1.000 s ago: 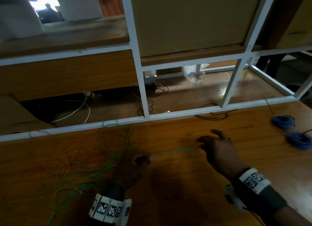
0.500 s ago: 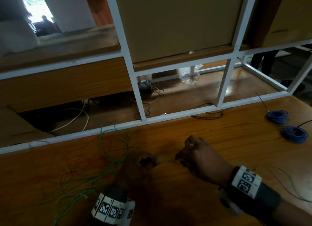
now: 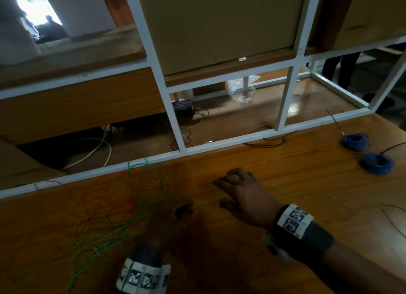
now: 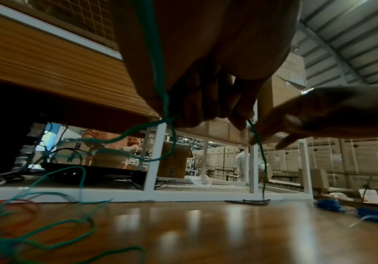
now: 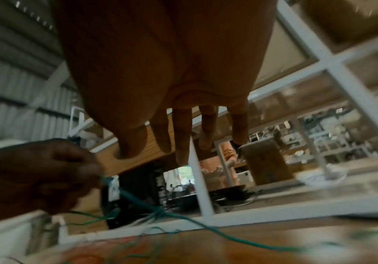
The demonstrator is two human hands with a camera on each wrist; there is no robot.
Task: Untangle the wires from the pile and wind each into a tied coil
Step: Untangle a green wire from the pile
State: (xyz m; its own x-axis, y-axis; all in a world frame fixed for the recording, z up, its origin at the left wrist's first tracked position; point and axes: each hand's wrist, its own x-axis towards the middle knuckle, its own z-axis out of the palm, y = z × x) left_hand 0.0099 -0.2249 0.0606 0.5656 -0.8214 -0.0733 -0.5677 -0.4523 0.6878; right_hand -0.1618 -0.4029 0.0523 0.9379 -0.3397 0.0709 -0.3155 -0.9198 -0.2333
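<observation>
Green wire [image 3: 204,204] is pinched by the left hand [image 3: 169,219].
Right hand [image 3: 243,192], fingers loose, hangs just beside; wire runs sideways under it.

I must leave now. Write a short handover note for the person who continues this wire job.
Left hand: pinches one green wire above the wooden table.
Right hand: open, fingers straight, holds nothing; the pulled-out wire lies under and past it.
Green wire pile: loose, left of the left hand.
Done: two blue coils lie far right; whether tied, cannot tell.
Left: free the green wires, wind and tie each.
</observation>
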